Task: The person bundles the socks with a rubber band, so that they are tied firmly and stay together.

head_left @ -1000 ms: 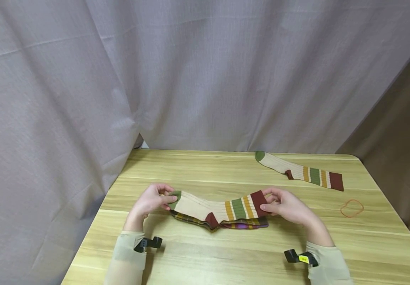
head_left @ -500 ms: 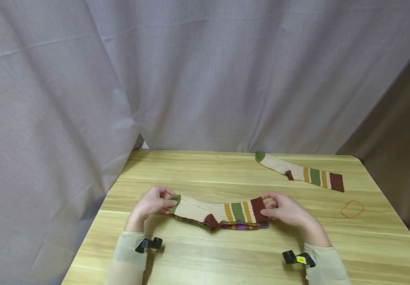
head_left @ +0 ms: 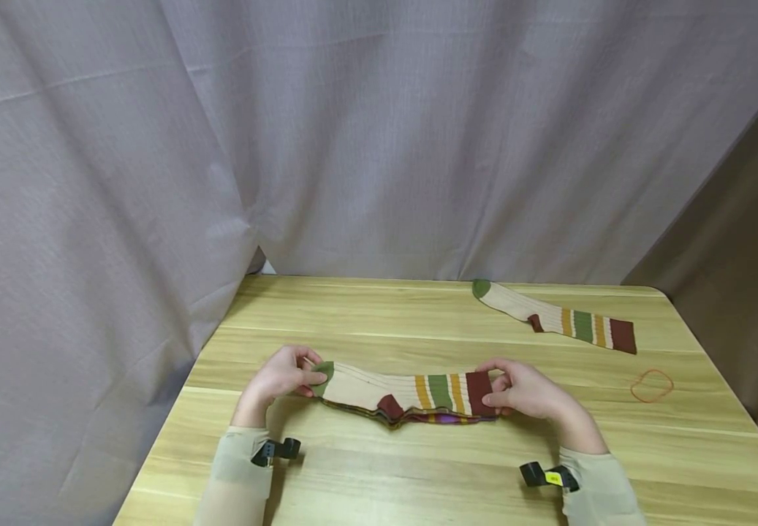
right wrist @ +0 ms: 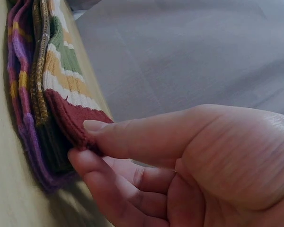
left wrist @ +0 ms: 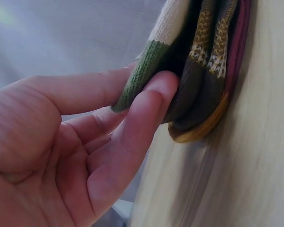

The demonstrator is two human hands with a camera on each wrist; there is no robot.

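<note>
A cream sock (head_left: pixel 365 386) with a green toe, maroon heel and cuff, and green and mustard stripes lies along a stack of darker patterned socks (head_left: pixel 444 419). My left hand (head_left: pixel 286 375) pinches its green toe between thumb and fingers. At the other end, my right hand (head_left: pixel 528 391) pinches the maroon cuff (right wrist: pixel 75 120). In the left wrist view the green toe (left wrist: pixel 144 71) sits slightly above the dark toes (left wrist: pixel 199 94) of the stack. Purple and brown edges of the stacked socks (right wrist: pixel 28 104) show beneath the cuff in the right wrist view.
A matching cream striped sock (head_left: pixel 550 314) lies flat at the back right of the wooden table (head_left: pixel 379 482). An orange-red rubber band (head_left: pixel 651 386) lies in front of it, to the right. Grey curtain (head_left: pixel 379 146) hangs behind the table.
Both hands have lowered the cream sock onto the stack, so less of the darker socks shows. The right hand came down and slightly left with the cuff.
</note>
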